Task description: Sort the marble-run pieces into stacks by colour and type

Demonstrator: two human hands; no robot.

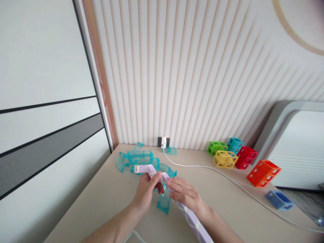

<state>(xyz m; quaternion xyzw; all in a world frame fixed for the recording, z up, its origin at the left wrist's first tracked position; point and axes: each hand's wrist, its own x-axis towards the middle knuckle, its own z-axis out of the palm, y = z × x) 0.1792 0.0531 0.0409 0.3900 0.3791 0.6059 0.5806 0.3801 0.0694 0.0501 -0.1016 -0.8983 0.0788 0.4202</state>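
A lilac-and-white snake puzzle is in both my hands, its body running from the table's front up to a bent far end. My left hand is closed round it near the bend, thumb on top. My right hand grips the long straight part just below, fingers laid over its upper side. Between the hands the puzzle shows angled joints. Behind and below it lie translucent teal track pieces in a loose cluster on the table. One curved teal piece sits between my wrists, partly covered by the puzzle.
Along the right back stand open-frame blocks: green, yellow, teal, red, orange and blue. A white charger is plugged in at the wall, its cable crossing the table to the right.
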